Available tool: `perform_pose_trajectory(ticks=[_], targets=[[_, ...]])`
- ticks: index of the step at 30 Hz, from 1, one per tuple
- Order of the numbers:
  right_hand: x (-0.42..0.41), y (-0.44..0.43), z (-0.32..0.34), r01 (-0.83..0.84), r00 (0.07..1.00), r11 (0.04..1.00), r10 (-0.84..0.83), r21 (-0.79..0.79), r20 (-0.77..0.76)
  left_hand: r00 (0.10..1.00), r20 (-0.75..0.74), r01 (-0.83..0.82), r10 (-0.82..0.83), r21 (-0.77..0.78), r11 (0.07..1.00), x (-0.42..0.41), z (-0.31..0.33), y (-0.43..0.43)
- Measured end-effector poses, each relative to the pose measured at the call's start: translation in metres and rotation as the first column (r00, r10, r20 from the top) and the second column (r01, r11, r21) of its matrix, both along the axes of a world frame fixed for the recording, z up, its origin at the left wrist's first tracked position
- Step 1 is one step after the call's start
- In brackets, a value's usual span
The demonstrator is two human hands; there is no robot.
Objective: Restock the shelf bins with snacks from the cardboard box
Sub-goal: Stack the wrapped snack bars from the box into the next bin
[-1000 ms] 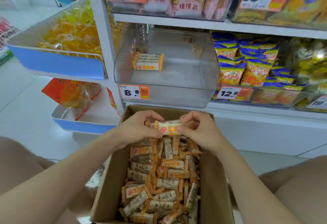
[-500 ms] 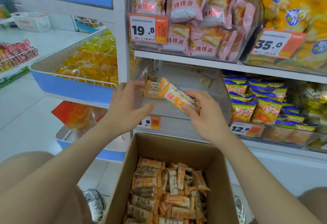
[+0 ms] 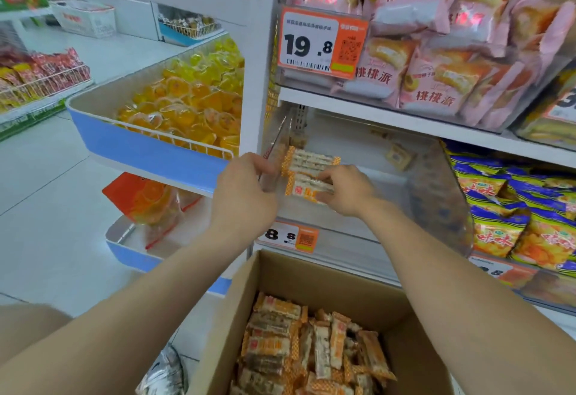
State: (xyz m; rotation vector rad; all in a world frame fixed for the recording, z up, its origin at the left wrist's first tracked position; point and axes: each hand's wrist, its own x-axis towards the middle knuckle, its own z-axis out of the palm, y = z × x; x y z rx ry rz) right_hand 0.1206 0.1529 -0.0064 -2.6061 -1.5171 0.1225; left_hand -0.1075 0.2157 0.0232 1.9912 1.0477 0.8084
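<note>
Bundle of snack bars [image 3: 307, 190] held low inside the clear bin [image 3: 436, 204], at its left front corner, above the 8.8 price tag [image 3: 290, 235]. Grip: right hand [image 3: 346, 192] pinches the bundle's right end, fingers curled over the wrappers; left hand [image 3: 246, 189] is curled at the bundle's left end, back toward the camera, and whether it truly grips or only steadies is hidden by the hand itself. Just behind, a second row of bars [image 3: 308, 159] touches the held ones; cannot tell if it lies on the bin floor or belongs to the same handful. Below the shelf, the cardboard box [image 3: 311, 270] stands open, packed with loose bars [image 3: 311, 354]. Risks, as judged: the wrappers look slick and the bundle seems squeezed only end to end, so a middle bar could squirt out if pressure eases on one side first; it would likely drop back into the box or onto the floor beside it. Left knuckles sit close against the bin's clear side wall, so a snag there could tip the stack when that hand pulls out. Setting down crooked could topple the row behind and spoil the neat stacking. Bin floor looks smooth, so bars let go too early may slide. Chip bags [image 3: 514, 217] lie beyond the right wall, well apart, no hazard
</note>
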Motion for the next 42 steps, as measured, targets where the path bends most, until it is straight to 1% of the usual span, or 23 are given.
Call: perform_pose_trajectory(ticks=[4, 7, 10, 12, 14, 15, 17, 20, 22, 24, 26, 32, 34, 35, 36, 37, 38, 39, 40, 41, 42], targets=[[-0.002, 0.014, 0.003, -0.053, 0.987, 0.999, 0.052, 0.002, 0.155, 1.0, -0.002, -0.005, 0.005, -0.006, 1.0, 0.0, 0.0, 0.002], [-0.005, 0.021, 0.0, -0.119, 0.949, 0.993, 0.117, -0.013, 0.292, 1.0, -0.009, 0.001, -0.001, -0.004, 1.0, 0.0, 0.002, 0.002], [-0.008, 0.025, -0.001, -0.114, 0.91, 0.992, 0.129, -0.059, 0.395, 1.0, -0.022, 0.008, -0.008, -0.006, 1.0, 0.0, 0.004, -0.001], [-0.013, 0.027, -0.001, -0.133, 0.858, 0.984, 0.174, -0.117, 0.484, 0.999, -0.032, 0.019, -0.019, 0.003, 1.0, 0.0, 0.005, -0.003], [-0.017, 0.029, -0.002, -0.174, 0.779, 0.967, 0.251, -0.187, 0.575, 0.999, -0.038, 0.03, -0.029, 0.017, 0.999, 0.0, 0.006, -0.006], [-0.02, 0.029, -0.002, -0.187, 0.747, 0.958, 0.281, -0.216, 0.602, 0.999, -0.039, 0.033, -0.032, 0.021, 0.999, 0.0, 0.008, -0.007], [-0.022, 0.029, -0.002, -0.191, 0.719, 0.95, 0.307, -0.248, 0.623, 0.998, -0.049, 0.03, -0.029, 0.03, 0.999, 0.001, 0.009, -0.008], [-0.021, 0.027, -0.002, -0.185, 0.74, 0.956, 0.289, -0.229, 0.607, 0.998, -0.06, 0.022, -0.02, 0.043, 0.999, 0.002, 0.011, -0.01], [-0.017, 0.026, 0.0, -0.182, 0.789, 0.967, 0.252, -0.177, 0.561, 0.997, -0.072, 0.023, -0.019, 0.057, 0.998, 0.002, 0.011, -0.01], [-0.014, 0.025, 0.001, -0.184, 0.847, 0.976, 0.218, -0.116, 0.484, 0.997, -0.076, 0.026, -0.022, 0.057, 0.998, 0.003, 0.01, -0.01], [-0.012, 0.023, 0.001, -0.182, 0.882, 0.981, 0.191, -0.061, 0.43, 0.997, -0.076, 0.027, -0.023, 0.054, 0.998, 0.003, 0.009, -0.011], [-0.005, 0.019, -0.003, -0.177, 0.91, 0.983, 0.143, 0.052, 0.389, 0.997, -0.07, 0.036, -0.032, 0.055, 0.998, 0.004, 0.01, -0.012], [-0.007, 0.012, 0.004, -0.144, 0.941, 0.98, 0.094, 0.134, 0.325, 0.997, -0.073, 0.044, -0.041, 0.043, 0.998, 0.004, 0.009, -0.013], [-0.01, 0.006, 0.009, -0.121, 0.966, 0.969, 0.065, 0.216, 0.249, 0.995, -0.094, 0.037, -0.031, 0.064, 0.997, 0.003, 0.008, -0.015], [-0.015, -0.003, 0.013, -0.096, 0.986, 0.948, 0.048, 0.305, 0.161, 0.992, -0.128, 0.02, -0.002, 0.141, 0.99, 0.001, 0.009, -0.017], [-0.022, -0.014, 0.018, -0.087, 0.994, 0.918, 0.056, 0.387, 0.091, 0.987, -0.158, 0.013, 0.031, 0.272, 0.962, 0.0, 0.009, -0.021], [-0.032, -0.027, 0.023, -0.106, 0.994, 0.879, 0.09, 0.465, 0.056, 0.984, -0.171, 0.033, 0.043, 0.42, 0.907, -0.002, 0.01, -0.026], [-0.045, -0.043, 0.027, -0.146, 0.989, 0.837, 0.142, 0.527, 0.048, 0.986, -0.165, 0.07, 0.023, 0.535, 0.842, -0.005, 0.01, -0.033], [-0.059, -0.061, 0.03, -0.191, 0.979, 0.8, 0.199, 0.569, 0.049, 0.985, -0.172, 0.119, -0.02, 0.589, 0.799, -0.009, 0.011, -0.041], [-0.075, -0.08, 0.032, -0.23, 0.967, 0.776, 0.251, 0.588, 0.048, 0.978, -0.195, 0.179, -0.078, 0.582, 0.793, -0.013, 0.01, -0.049], [-0.089, -0.101, 0.031, -0.268, 0.954, 0.763, 0.297, 0.589, 0.049, 0.964, -0.23, 0.239, -0.133, 0.533, 0.812, -0.018, 0.006, -0.058]])
